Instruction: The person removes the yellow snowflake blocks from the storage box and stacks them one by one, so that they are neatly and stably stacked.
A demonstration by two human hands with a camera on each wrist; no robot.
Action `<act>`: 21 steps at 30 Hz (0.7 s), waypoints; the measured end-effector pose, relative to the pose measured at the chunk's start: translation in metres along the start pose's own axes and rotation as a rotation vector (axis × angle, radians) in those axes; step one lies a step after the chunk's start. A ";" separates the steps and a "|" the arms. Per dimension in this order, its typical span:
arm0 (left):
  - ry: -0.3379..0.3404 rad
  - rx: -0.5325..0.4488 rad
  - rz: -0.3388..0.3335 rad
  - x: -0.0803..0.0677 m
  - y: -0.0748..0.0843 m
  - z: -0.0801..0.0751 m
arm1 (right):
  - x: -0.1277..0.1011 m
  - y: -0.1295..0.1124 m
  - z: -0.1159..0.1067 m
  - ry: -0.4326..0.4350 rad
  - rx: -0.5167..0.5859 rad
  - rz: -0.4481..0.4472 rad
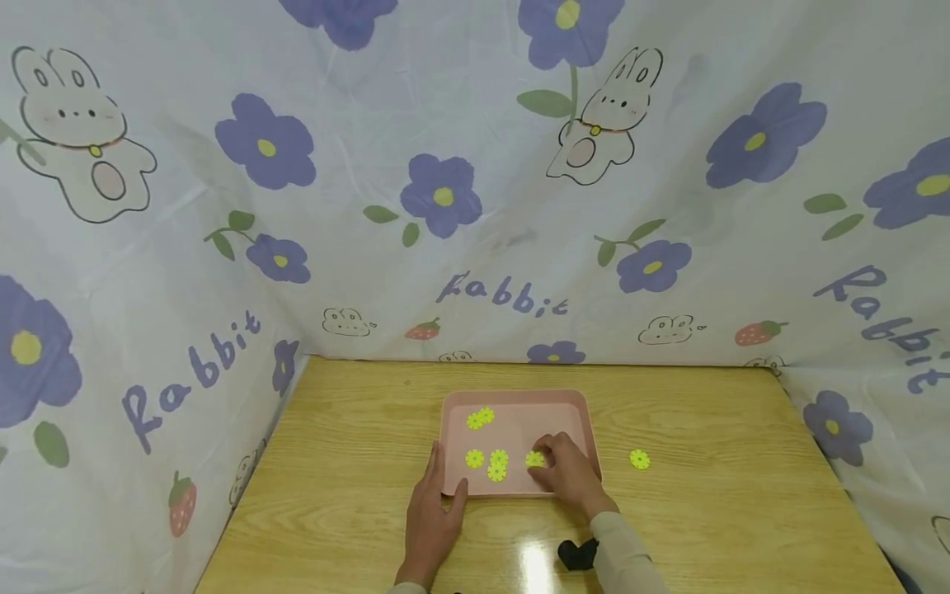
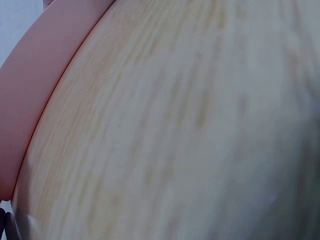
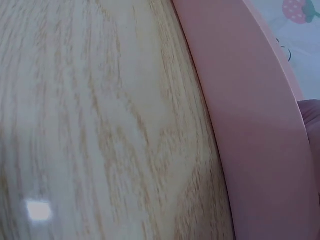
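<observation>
A yellow disc (image 1: pixel 532 459) is within the right part of the pink tray (image 1: pixel 519 422), seemingly pinched by the right hand (image 1: pixel 570 472) as it is placed or lifted, which calls next for careful fingertip control, while the left hand (image 1: pixel 433 518), thumb spread from its fingers, touches the tray's near-left corner.

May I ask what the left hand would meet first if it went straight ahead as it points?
Most likely the pink tray: its near left corner lies ahead of the left hand, between thumb and fingers, though any gap is hard to judge.
</observation>
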State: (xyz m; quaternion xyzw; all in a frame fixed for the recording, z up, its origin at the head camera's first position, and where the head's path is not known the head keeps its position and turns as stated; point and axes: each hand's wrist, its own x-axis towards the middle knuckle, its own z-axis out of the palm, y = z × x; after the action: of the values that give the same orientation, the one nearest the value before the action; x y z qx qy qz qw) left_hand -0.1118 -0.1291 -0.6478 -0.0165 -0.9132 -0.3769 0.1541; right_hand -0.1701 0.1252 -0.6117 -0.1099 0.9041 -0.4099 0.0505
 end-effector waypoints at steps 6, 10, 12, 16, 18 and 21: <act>0.016 0.014 0.010 0.000 0.000 0.000 | -0.001 -0.001 0.000 -0.007 0.008 0.014; 0.026 0.017 0.017 -0.001 0.000 0.001 | -0.002 -0.002 -0.001 -0.005 0.031 0.011; 0.024 0.017 0.017 -0.001 0.000 0.001 | -0.003 -0.001 -0.001 -0.001 0.036 0.010; 0.022 0.015 0.017 -0.002 0.000 0.001 | -0.003 -0.001 0.000 0.008 0.049 -0.006; 0.027 0.016 0.022 -0.001 0.000 0.001 | -0.003 -0.001 0.000 0.015 0.049 -0.020; 0.034 0.015 0.026 -0.001 0.000 0.001 | -0.004 -0.001 0.000 0.023 0.033 -0.039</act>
State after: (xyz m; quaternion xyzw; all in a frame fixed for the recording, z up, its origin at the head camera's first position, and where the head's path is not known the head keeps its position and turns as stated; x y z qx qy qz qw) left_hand -0.1110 -0.1285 -0.6493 -0.0209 -0.9129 -0.3683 0.1746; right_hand -0.1662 0.1254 -0.6105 -0.1219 0.8953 -0.4271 0.0337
